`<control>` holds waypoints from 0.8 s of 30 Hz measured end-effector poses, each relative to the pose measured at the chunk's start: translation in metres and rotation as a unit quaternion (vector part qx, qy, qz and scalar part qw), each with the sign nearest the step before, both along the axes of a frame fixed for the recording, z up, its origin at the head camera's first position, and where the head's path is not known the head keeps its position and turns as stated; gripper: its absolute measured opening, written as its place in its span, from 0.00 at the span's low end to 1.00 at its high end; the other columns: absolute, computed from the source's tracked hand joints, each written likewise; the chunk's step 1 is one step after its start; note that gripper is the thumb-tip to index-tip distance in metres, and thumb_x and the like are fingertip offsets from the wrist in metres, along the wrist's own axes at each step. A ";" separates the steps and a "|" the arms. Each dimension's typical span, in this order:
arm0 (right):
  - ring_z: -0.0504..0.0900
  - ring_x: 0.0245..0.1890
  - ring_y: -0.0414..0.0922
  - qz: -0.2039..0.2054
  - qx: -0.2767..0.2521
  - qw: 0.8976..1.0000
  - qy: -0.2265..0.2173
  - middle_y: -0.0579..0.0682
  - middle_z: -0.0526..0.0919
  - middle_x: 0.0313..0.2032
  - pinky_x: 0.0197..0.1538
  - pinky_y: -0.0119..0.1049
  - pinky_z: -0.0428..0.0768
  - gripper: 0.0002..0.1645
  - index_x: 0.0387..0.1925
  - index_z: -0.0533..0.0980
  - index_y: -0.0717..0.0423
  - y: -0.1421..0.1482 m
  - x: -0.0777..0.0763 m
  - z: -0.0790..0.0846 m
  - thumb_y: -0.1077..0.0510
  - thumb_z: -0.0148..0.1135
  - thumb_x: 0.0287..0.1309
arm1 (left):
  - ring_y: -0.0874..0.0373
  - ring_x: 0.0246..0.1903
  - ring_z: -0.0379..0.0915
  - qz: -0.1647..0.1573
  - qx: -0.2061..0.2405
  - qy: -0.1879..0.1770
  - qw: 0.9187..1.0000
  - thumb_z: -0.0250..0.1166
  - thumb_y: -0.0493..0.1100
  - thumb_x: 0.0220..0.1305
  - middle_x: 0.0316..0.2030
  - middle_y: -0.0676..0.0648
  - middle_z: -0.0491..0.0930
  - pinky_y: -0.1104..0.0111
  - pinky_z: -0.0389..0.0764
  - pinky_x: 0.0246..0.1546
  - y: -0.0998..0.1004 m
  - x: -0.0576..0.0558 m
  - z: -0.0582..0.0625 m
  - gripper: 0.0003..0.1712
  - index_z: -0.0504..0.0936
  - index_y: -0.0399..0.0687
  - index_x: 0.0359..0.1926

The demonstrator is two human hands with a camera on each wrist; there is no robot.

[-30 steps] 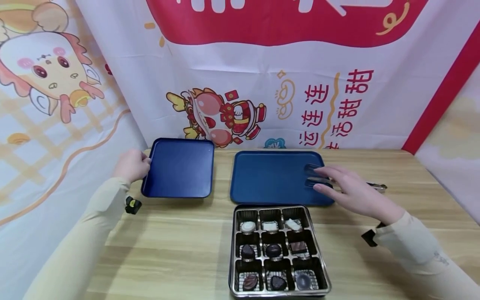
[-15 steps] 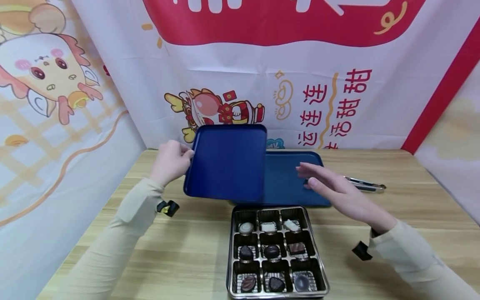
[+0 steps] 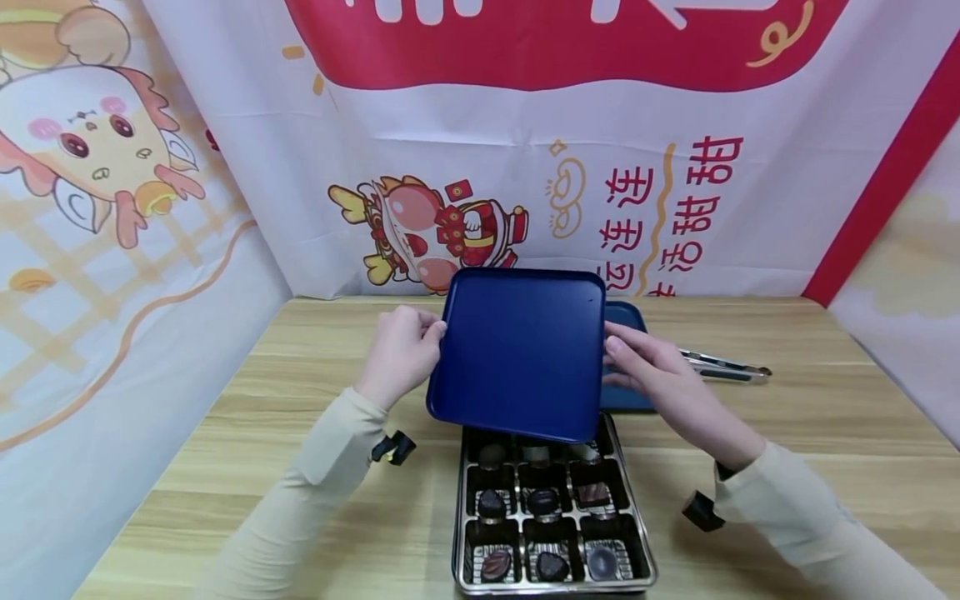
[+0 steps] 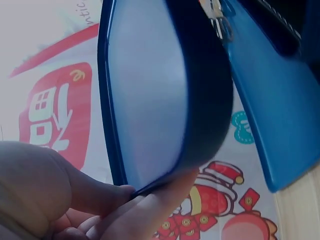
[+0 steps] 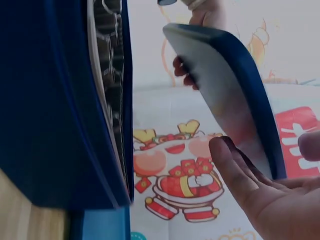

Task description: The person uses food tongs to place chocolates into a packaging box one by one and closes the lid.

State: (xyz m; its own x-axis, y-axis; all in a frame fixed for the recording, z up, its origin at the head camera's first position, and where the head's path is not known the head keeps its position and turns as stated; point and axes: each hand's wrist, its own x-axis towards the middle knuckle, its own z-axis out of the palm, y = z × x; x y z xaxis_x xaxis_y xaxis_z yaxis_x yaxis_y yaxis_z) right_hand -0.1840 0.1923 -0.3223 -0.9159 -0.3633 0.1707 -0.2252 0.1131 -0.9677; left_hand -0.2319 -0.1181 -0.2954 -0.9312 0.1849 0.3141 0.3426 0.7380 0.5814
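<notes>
A dark blue square box lid [image 3: 521, 354] is held tilted over the far edge of the chocolate box [image 3: 555, 533]. My left hand [image 3: 401, 354] pinches its left rim; the left wrist view shows the thumb and fingers on that rim [image 4: 112, 125]. At the opposite edge is my right hand [image 3: 652, 362], fingers extended against the lid's side. In the right wrist view the right fingers [image 5: 235, 172] lie along the lid [image 5: 225, 95], with the thumb apart from it. Chocolates [image 3: 543, 502] sit in the box's compartments, the far row partly shaded by the lid.
Behind the lid lies a blue tray [image 3: 626, 317], mostly covered in the head view. Metal tongs [image 3: 727, 367] stick out past its right side, partly behind my right hand. A printed cloth [image 3: 480, 108] hangs along the back of the wooden table [image 3: 337, 500].
My left hand has lifted the lid off the table's left side and carried it right, over the box's far edge. My right hand has shifted slightly and now meets the lid's right edge.
</notes>
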 end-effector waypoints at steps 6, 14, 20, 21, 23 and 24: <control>0.78 0.50 0.49 -0.005 -0.059 0.998 -0.032 0.59 0.74 0.52 0.48 0.48 0.75 0.30 0.67 0.60 0.62 -0.010 -0.001 -0.003 0.48 0.45 0.73 | 0.61 0.11 0.67 -0.011 0.036 0.011 0.999 0.57 0.37 0.67 0.14 0.53 0.74 0.70 0.65 0.13 0.002 0.008 -0.006 0.11 0.85 0.42 0.32; 0.80 0.45 0.44 -0.085 -0.100 0.990 -0.053 0.55 0.78 0.48 0.46 0.44 0.76 0.36 0.67 0.57 0.69 -0.002 -0.004 0.001 0.49 0.51 0.69 | 0.63 0.23 0.80 -0.034 0.173 -0.016 0.984 0.61 0.41 0.66 0.32 0.48 0.83 0.70 0.78 0.23 0.005 0.017 -0.008 0.11 0.84 0.38 0.42; 0.81 0.43 0.43 -0.078 -0.147 0.985 -0.051 0.55 0.80 0.47 0.45 0.42 0.76 0.35 0.65 0.58 0.73 0.009 -0.002 0.005 0.54 0.54 0.68 | 0.62 0.31 0.80 -0.102 0.186 0.047 0.976 0.56 0.40 0.70 0.40 0.48 0.82 0.70 0.78 0.25 0.006 0.014 -0.010 0.15 0.78 0.39 0.54; 0.81 0.42 0.42 -0.076 -0.157 0.983 -0.054 0.55 0.81 0.45 0.45 0.41 0.77 0.34 0.65 0.58 0.74 0.010 -0.002 0.006 0.55 0.54 0.68 | 0.62 0.33 0.80 -0.119 0.164 0.076 0.976 0.55 0.38 0.70 0.43 0.47 0.81 0.72 0.78 0.27 0.006 0.012 -0.011 0.17 0.76 0.39 0.57; 0.81 0.39 0.40 -0.075 -0.173 0.980 -0.064 0.53 0.82 0.41 0.43 0.37 0.77 0.34 0.64 0.58 0.75 0.013 -0.003 0.007 0.56 0.55 0.67 | 0.60 0.43 0.77 -0.158 0.107 0.142 0.971 0.54 0.33 0.69 0.53 0.44 0.76 0.73 0.77 0.33 0.003 0.009 -0.012 0.22 0.70 0.38 0.63; 0.81 0.37 0.40 -0.074 -0.179 0.979 -0.070 0.53 0.82 0.40 0.42 0.36 0.77 0.34 0.64 0.59 0.75 0.013 -0.003 0.008 0.56 0.55 0.67 | 0.57 0.48 0.75 -0.178 0.073 0.182 0.964 0.55 0.31 0.67 0.58 0.43 0.72 0.73 0.76 0.38 0.002 0.007 -0.012 0.25 0.68 0.37 0.64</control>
State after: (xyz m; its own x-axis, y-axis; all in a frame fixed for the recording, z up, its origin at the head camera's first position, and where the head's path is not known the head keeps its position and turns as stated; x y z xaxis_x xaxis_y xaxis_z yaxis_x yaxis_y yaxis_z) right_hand -0.1872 0.2057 -0.3146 -0.9775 -0.1643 0.1324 -0.0949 -0.2180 -0.9713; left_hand -0.2252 -0.1166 -0.3076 -0.6403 0.4019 0.6546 0.7600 0.4550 0.4641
